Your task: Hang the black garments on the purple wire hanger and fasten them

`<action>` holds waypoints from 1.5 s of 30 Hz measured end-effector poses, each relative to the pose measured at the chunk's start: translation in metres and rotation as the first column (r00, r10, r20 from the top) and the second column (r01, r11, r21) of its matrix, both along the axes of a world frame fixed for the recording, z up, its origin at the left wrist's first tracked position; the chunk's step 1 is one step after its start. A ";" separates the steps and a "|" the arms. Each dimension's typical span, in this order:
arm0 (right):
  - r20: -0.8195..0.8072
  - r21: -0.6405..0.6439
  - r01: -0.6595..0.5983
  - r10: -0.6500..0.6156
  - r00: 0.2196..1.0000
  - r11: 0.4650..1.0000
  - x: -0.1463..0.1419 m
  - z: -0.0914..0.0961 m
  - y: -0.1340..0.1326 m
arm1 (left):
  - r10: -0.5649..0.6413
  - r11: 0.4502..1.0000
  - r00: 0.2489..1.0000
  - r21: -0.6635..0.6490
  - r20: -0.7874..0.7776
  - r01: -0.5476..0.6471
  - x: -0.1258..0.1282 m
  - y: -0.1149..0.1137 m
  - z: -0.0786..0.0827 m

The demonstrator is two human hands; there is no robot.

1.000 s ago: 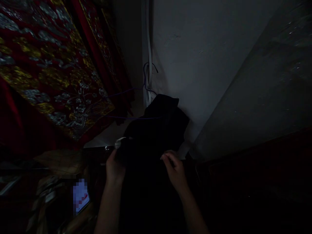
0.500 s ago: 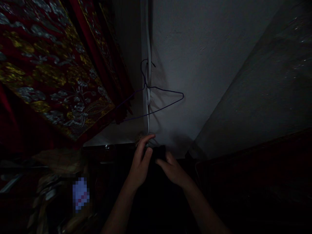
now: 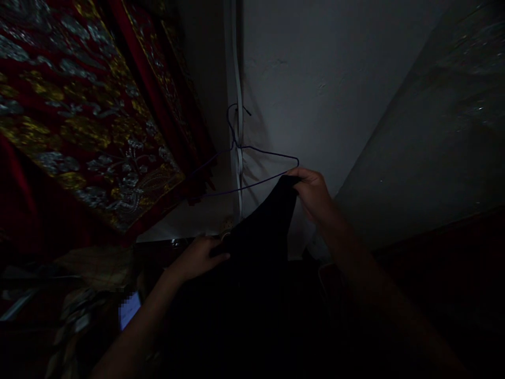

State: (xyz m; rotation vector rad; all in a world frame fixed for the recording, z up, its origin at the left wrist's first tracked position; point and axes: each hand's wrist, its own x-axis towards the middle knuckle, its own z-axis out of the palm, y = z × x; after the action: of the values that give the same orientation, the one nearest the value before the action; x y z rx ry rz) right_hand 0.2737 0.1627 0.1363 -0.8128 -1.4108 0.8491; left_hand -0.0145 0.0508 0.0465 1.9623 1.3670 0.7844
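Hands stand apart, both clamped on the dark garment [image 3: 256,242]: right hand [image 3: 315,197] pinches its raised corner, left hand [image 3: 201,258] grips an edge lower and leftward. Wire hanger [image 3: 272,153] lies beyond both, long axis crosswise, dipping left; its right corner sits just above the nearer, right hand. Contact unclear.

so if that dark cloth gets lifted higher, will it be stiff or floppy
The dark cloth will probably be floppy: it slopes down from a narrow peak pinched in the right hand. That peak would likely sag if released, as only the hand visibly holds it up there. Weight is hard to judge; the lower part is lost in shadow.
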 end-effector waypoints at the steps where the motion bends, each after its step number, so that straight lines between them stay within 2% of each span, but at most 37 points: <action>1: -0.023 0.036 0.037 -0.037 0.999 0.999 -0.006 0.000 0.009 | 0.002 1.000 0.999 -0.016 -0.032 -0.003 -0.008 0.001 0.004; 4: -0.040 0.087 0.092 -0.089 0.995 0.992 -0.026 -0.005 0.034 | -0.003 0.999 0.995 -0.041 -0.102 -0.002 -0.027 -0.001 0.013; 7: 0.009 0.052 0.066 -0.067 0.998 0.996 -0.040 -0.020 0.053 | 0.097 0.993 0.971 0.088 -0.220 -0.079 -0.038 -0.007 0.014; 10: 0.207 -0.006 0.023 -0.021 0.978 1.000 -0.041 -0.035 0.062 | 0.214 0.967 0.866 0.221 -0.452 -0.124 -0.049 -0.012 0.007; 12: 0.307 -0.047 -0.001 0.015 0.951 0.999 -0.034 -0.040 0.061 | 0.289 0.952 0.815 0.238 -0.501 -0.192 -0.059 -0.014 0.002; 14: 0.355 -0.052 -0.016 0.034 0.934 0.999 -0.023 -0.039 0.055 | 0.384 0.922 0.803 0.231 -0.456 -0.310 -0.071 -0.014 0.001; 16: 0.419 0.019 0.001 -0.009 0.908 1.000 -0.011 -0.032 0.044 | 0.460 0.888 0.812 0.198 -0.360 -0.415 -0.081 -0.012 0.006; 19: 0.506 0.163 0.040 -0.119 0.854 0.986 0.003 -0.014 0.028 | 0.538 0.841 0.828 0.165 -0.157 -0.515 -0.086 -0.002 0.020; 21: 0.529 0.188 0.050 -0.144 0.836 0.981 0.009 -0.003 0.021 | 0.558 0.818 0.830 0.163 0.000 -0.551 -0.081 0.008 0.031; 24: 0.531 0.137 0.031 -0.100 0.842 0.990 0.009 0.003 0.014 | 0.521 0.782 0.829 0.276 0.200 -0.558 -0.062 0.026 0.050; 26: 0.509 0.099 0.016 -0.064 0.858 0.995 0.005 -0.001 0.010 | 0.483 0.729 0.833 0.402 0.271 -0.554 -0.046 0.036 0.066; 29: 0.471 0.086 -0.017 -0.026 0.882 0.996 -0.005 -0.014 -0.001 | 0.450 0.670 0.859 0.544 0.244 -0.505 -0.023 0.051 0.090; 32: 0.457 0.158 -0.079 -0.002 0.890 0.984 -0.007 -0.023 -0.012 | 0.399 0.666 0.904 0.630 0.151 -0.399 -0.015 0.068 0.108; 34: 0.456 0.256 -0.045 -0.079 0.886 0.966 0.001 -0.023 -0.013 | 0.368 0.689 0.924 0.635 0.108 -0.349 -0.017 0.078 0.113; 36: 0.411 0.369 0.094 -0.253 0.876 0.925 0.016 -0.019 -0.005 | 0.357 0.710 0.932 0.627 0.069 -0.319 -0.021 0.085 0.113; 38: 0.336 0.453 0.253 -0.426 0.840 0.855 0.034 -0.011 0.013 | 0.355 0.718 0.934 0.633 0.028 -0.291 -0.024 0.087 0.113; 40: 0.329 0.474 0.315 -0.497 0.803 0.822 0.053 -0.002 0.035 | 0.347 0.724 0.938 0.636 -0.002 -0.266 -0.025 0.085 0.114; 42: 0.415 0.399 0.262 -0.428 0.803 0.878 0.068 0.007 0.056 | 0.340 0.742 0.940 0.620 -0.017 -0.257 -0.027 0.081 0.116; 44: 0.493 0.232 0.139 -0.240 0.836 0.963 0.079 0.014 0.069 | 0.377 0.733 0.926 0.604 0.021 -0.312 -0.032 0.079 0.118; 45: 0.503 0.160 0.078 -0.149 0.851 0.984 0.082 0.016 0.072 | 0.411 0.718 0.910 0.596 0.056 -0.361 -0.036 0.078 0.117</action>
State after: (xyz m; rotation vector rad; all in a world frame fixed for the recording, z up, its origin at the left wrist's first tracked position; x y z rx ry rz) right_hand 0.3557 0.2351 0.1528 -1.0573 -1.8448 0.4474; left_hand -0.0509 0.1292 0.1640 2.2010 1.7712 1.5066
